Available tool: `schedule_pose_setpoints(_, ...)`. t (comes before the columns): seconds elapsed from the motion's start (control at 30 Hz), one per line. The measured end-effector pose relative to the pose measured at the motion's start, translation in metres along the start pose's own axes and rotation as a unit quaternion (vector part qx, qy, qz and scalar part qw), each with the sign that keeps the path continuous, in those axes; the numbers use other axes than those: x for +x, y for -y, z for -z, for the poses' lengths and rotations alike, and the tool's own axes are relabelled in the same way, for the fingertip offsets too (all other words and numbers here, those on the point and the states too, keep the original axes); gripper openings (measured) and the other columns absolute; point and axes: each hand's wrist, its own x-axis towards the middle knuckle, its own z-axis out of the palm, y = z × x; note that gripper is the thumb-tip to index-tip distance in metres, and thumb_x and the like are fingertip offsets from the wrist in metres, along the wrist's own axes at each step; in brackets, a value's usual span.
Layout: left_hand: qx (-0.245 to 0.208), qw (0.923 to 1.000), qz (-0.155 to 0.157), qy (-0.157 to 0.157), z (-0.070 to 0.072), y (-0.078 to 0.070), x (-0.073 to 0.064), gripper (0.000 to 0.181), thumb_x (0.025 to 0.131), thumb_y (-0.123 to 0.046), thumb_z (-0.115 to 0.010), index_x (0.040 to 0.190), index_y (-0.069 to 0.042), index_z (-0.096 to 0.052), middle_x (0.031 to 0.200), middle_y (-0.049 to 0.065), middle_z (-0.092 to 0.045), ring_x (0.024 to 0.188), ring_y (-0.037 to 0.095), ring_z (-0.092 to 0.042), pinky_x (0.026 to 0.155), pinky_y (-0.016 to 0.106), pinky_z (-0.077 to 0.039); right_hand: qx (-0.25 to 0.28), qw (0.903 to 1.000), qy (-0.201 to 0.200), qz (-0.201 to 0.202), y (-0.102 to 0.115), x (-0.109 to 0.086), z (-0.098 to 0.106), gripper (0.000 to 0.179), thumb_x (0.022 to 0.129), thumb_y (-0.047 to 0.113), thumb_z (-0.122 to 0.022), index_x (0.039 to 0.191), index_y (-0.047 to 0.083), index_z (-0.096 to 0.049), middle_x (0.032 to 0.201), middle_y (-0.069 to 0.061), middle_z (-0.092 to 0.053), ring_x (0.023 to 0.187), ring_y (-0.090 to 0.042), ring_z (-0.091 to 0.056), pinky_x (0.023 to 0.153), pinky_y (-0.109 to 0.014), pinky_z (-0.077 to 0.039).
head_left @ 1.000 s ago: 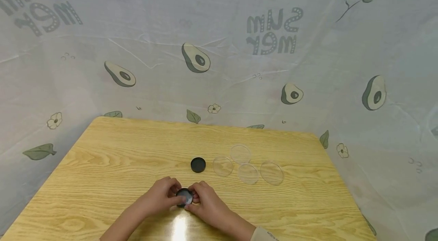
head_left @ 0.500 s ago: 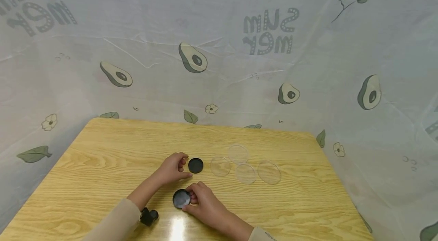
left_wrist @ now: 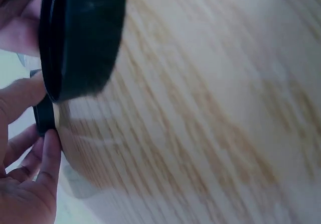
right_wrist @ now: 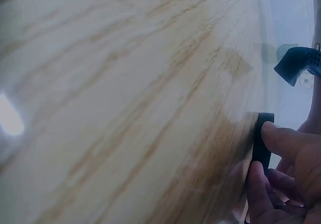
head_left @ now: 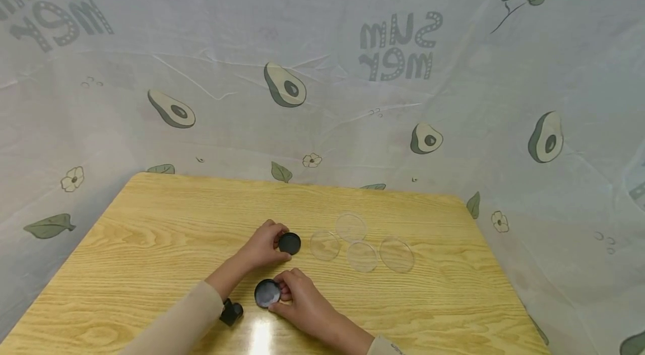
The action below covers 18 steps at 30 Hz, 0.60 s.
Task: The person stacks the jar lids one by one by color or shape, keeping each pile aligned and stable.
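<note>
In the head view my left hand (head_left: 264,246) has its thumb and fingers around the rim of a shallow black round lid (head_left: 289,244) on the table. Nearer to me, my right hand (head_left: 306,300) pinches a second black round lid (head_left: 267,293) by its right edge; its inside looks greyish and shiny. The left wrist view shows the nearer lid (left_wrist: 93,38) large in front, and beyond it the left hand (left_wrist: 27,174) pinching the farther lid (left_wrist: 44,114). In the right wrist view, the right hand's thumb (right_wrist: 283,138) and fingers grip the lid (right_wrist: 263,141) edge-on.
Several clear round discs (head_left: 362,256) lie together to the right of the farther lid. A black wrist camera (head_left: 232,312) sits at the left sleeve, left of the nearer lid. Behind the wood-grain table (head_left: 176,204) hangs a patterned cloth (head_left: 227,75).
My left hand has left the nearer lid, moved forward, and taken the farther lid by its rim. The right hand stays on the nearer lid.
</note>
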Motion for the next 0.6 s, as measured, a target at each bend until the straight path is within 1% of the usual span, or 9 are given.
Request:
schedule_pose_setpoints(0.2,0.031,0.9995,0.006,-0.009,-0.002,-0.002,-0.002,0.048,0.08,-0.01,-0.09,0.121,0.003,-0.068,0.105,0.012,-0.06,0.084,0.016,-0.05,0.074,0.029,-0.046,-0.001,1.0,-0.002,0.005,0.0,0.0,-0.001,0.039,0.092,0.016,-0.082,0.125,0.004,-0.064,0.109,0.0,-0.056,0.093,0.003,-0.055,0.086,-0.014,-0.054)
schedule_pose_setpoints(0.33,0.049,0.9988,-0.003,-0.005,0.0,0.0,-0.006,0.049,0.079,-0.011,-0.091,0.121,0.005,-0.069,0.104,0.013,-0.062,0.084,0.016,-0.052,0.074,0.03,-0.047,-0.003,0.9999,-0.008,0.013,-0.001,0.0,-0.002,0.04,0.091,0.016,-0.083,0.124,0.004,-0.065,0.108,0.0,-0.056,0.093,0.003,-0.055,0.085,-0.014,-0.054)
schedule_pose_setpoints(0.43,0.059,0.9982,-0.013,-0.007,0.004,0.004,-0.014,0.051,0.079,-0.012,-0.091,0.121,0.006,-0.069,0.101,0.013,-0.062,0.083,0.015,-0.05,0.073,0.029,-0.046,-0.002,0.9997,-0.013,0.018,-0.001,0.0,-0.002,0.04,0.09,0.016,-0.084,0.124,0.004,-0.065,0.108,0.0,-0.056,0.093,0.003,-0.056,0.085,-0.014,-0.055)
schedule_pose_setpoints(0.53,0.061,0.9976,-0.028,-0.015,0.01,0.007,-0.025,0.053,0.079,-0.014,-0.092,0.122,0.006,-0.07,0.1,0.011,-0.061,0.081,0.014,-0.048,0.071,0.026,-0.044,0.001,0.9997,-0.015,0.017,-0.001,0.0,-0.003,0.041,0.09,0.015,-0.084,0.124,0.003,-0.065,0.108,-0.001,-0.056,0.094,0.003,-0.056,0.085,-0.013,-0.055)
schedule_pose_setpoints(0.6,0.062,0.9969,-0.045,-0.019,0.013,0.008,-0.034,0.054,0.08,-0.015,-0.091,0.124,0.006,-0.069,0.1,0.01,-0.061,0.082,0.012,-0.048,0.071,0.025,-0.044,0.002,0.9998,-0.015,0.014,-0.001,0.0,-0.003,0.041,0.09,0.015,-0.084,0.125,0.002,-0.065,0.108,-0.001,-0.056,0.094,0.003,-0.056,0.086,-0.013,-0.055)
